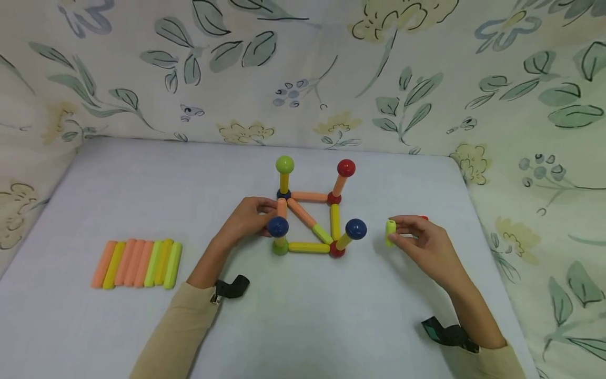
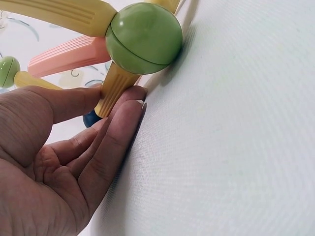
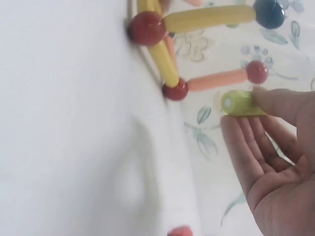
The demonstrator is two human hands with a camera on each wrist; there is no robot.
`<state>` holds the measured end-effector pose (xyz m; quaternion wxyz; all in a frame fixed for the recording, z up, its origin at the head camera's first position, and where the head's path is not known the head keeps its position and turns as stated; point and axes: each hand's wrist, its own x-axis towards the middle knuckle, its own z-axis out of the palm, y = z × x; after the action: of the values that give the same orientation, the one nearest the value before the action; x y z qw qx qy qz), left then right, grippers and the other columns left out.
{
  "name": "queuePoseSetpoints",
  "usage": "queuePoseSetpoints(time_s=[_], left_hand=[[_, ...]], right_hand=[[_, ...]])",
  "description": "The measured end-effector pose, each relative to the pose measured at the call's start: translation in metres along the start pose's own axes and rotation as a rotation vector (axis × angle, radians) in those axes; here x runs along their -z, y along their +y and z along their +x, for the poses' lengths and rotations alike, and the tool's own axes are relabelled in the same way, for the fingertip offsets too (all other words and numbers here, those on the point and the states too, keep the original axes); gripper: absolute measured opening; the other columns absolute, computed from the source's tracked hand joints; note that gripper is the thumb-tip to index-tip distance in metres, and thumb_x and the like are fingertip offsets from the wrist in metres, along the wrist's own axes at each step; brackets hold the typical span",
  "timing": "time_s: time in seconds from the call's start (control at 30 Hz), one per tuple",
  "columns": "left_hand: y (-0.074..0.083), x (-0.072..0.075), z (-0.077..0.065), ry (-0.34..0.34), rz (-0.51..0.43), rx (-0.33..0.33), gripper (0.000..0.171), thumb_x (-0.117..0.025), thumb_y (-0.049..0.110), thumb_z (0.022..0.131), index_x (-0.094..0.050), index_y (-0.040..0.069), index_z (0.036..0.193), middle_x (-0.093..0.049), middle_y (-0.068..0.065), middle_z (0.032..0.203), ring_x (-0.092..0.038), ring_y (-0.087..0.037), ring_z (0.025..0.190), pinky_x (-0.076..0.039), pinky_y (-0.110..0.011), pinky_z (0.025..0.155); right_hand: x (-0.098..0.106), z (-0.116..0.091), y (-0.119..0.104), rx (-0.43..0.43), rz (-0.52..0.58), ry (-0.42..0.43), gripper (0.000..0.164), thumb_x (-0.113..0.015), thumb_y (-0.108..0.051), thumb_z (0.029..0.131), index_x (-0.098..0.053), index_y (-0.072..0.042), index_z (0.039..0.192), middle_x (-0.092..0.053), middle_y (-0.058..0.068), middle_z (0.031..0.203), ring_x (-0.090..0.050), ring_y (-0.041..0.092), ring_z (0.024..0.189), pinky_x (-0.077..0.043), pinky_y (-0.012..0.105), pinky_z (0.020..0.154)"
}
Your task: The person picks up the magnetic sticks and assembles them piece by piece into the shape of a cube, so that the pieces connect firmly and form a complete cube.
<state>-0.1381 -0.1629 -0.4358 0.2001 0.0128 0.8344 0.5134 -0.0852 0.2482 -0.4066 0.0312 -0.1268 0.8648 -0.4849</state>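
Observation:
A frame of magnetic rods and balls stands mid-table, with a navy ball (image 1: 283,196), red balls (image 1: 334,198) and a green ball (image 2: 144,38) at its base corners. Upright rods carry more balls on top. My left hand (image 1: 251,217) is at the frame's left side, thumb and fingers pinching a yellow rod (image 2: 117,89) joined to the green ball. To the right of the frame, my right hand (image 1: 423,247) holds a short lime-green rod (image 3: 241,103) by thumb and fingertips, off the table. Its end with a pale round centre shows in the right wrist view.
Several orange, yellow and lime rods (image 1: 136,263) lie side by side on the left of the white table (image 1: 303,326). A red piece (image 1: 423,217) shows behind my right hand. Flowered cloth (image 1: 303,68) hangs beyond the table's back edge.

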Motion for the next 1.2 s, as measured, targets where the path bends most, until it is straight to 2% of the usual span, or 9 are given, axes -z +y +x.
queuePoseSetpoints(time_s=[0.1, 0.2, 0.4, 0.47, 0.6, 0.7, 0.83, 0.93, 1.2], left_hand=[[-0.001, 0.000, 0.000, 0.003, -0.009, -0.003, 0.040, -0.064, 0.021, 0.104, -0.066, -0.001, 0.137, -0.074, -0.018, 0.122, -0.068, -0.011, 0.071, -0.057, -0.025, 0.065], [-0.001, 0.001, -0.002, 0.007, -0.001, 0.004, 0.040, -0.063, 0.021, 0.104, -0.066, -0.001, 0.137, -0.074, -0.018, 0.122, -0.069, -0.014, 0.074, -0.056, -0.025, 0.066], [-0.002, 0.003, -0.005, 0.025, 0.038, -0.003, 0.040, -0.064, 0.022, 0.104, -0.067, 0.000, 0.136, -0.075, -0.016, 0.122, -0.069, -0.024, 0.101, -0.052, -0.027, 0.081], [-0.003, 0.002, -0.005, 0.025, 0.048, -0.013, 0.040, -0.063, 0.022, 0.103, -0.067, 0.000, 0.136, -0.075, -0.016, 0.121, -0.067, -0.024, 0.105, -0.051, -0.027, 0.083], [-0.005, 0.000, -0.003, 0.014, 0.046, -0.017, 0.039, -0.063, 0.019, 0.104, -0.066, -0.002, 0.137, -0.075, -0.017, 0.121, -0.070, -0.019, 0.087, -0.056, -0.025, 0.073], [-0.002, -0.001, -0.002, 0.011, 0.033, -0.016, 0.038, -0.063, 0.018, 0.104, -0.066, -0.002, 0.137, -0.074, -0.018, 0.120, -0.069, -0.014, 0.071, -0.057, -0.025, 0.065], [0.001, -0.002, 0.000, 0.003, 0.022, -0.033, 0.038, -0.063, 0.020, 0.104, -0.067, 0.000, 0.137, -0.075, -0.017, 0.119, -0.069, -0.012, 0.069, -0.058, -0.025, 0.065], [0.000, -0.003, 0.001, 0.004, 0.017, -0.037, 0.038, -0.063, 0.020, 0.104, -0.068, 0.000, 0.135, -0.076, -0.016, 0.118, -0.069, -0.012, 0.069, -0.058, -0.025, 0.065], [0.002, 0.000, -0.002, -0.011, -0.053, -0.015, 0.039, -0.064, 0.020, 0.104, -0.066, -0.002, 0.136, -0.074, -0.020, 0.119, -0.070, -0.012, 0.069, -0.060, -0.026, 0.064]], right_hand=[[-0.004, 0.014, -0.012, 0.012, 0.066, -0.014, 0.032, -0.077, -0.006, 0.097, -0.069, -0.004, 0.128, -0.071, 0.008, 0.117, -0.070, 0.010, 0.102, -0.061, 0.020, 0.085], [-0.009, 0.028, -0.023, 0.036, 0.104, -0.044, 0.033, -0.077, -0.006, 0.097, -0.069, -0.004, 0.128, -0.070, 0.009, 0.120, -0.070, 0.011, 0.105, -0.060, 0.020, 0.087], [-0.018, 0.056, -0.040, 0.093, 0.089, -0.097, 0.033, -0.076, -0.010, 0.099, -0.068, -0.007, 0.131, -0.069, 0.008, 0.121, -0.070, 0.012, 0.109, -0.059, 0.019, 0.090], [-0.022, 0.063, -0.045, 0.100, 0.086, -0.110, 0.033, -0.075, -0.011, 0.099, -0.067, -0.008, 0.131, -0.069, 0.008, 0.120, -0.070, 0.013, 0.109, -0.059, 0.019, 0.091], [-0.028, 0.076, -0.054, 0.135, 0.062, -0.119, 0.034, -0.077, -0.011, 0.098, -0.067, -0.007, 0.130, -0.070, 0.008, 0.119, -0.072, 0.017, 0.110, -0.059, 0.019, 0.091], [-0.030, 0.084, -0.062, 0.193, 0.039, -0.127, 0.033, -0.077, -0.007, 0.097, -0.067, -0.004, 0.128, -0.071, 0.009, 0.121, -0.073, 0.019, 0.111, -0.059, 0.020, 0.090], [-0.033, 0.097, -0.073, 0.256, 0.057, -0.170, 0.030, -0.077, -0.001, 0.096, -0.068, -0.002, 0.124, -0.072, 0.009, 0.120, -0.074, 0.021, 0.111, -0.061, 0.023, 0.090], [-0.038, 0.108, -0.082, 0.276, 0.078, -0.224, 0.028, -0.076, -0.003, 0.096, -0.068, -0.002, 0.123, -0.072, 0.009, 0.118, -0.075, 0.020, 0.109, -0.062, 0.026, 0.089], [-0.057, 0.133, -0.108, 0.251, 0.078, -0.347, 0.029, -0.079, -0.006, 0.096, -0.066, -0.003, 0.121, -0.073, 0.009, 0.117, -0.076, 0.022, 0.109, -0.062, 0.031, 0.091]])
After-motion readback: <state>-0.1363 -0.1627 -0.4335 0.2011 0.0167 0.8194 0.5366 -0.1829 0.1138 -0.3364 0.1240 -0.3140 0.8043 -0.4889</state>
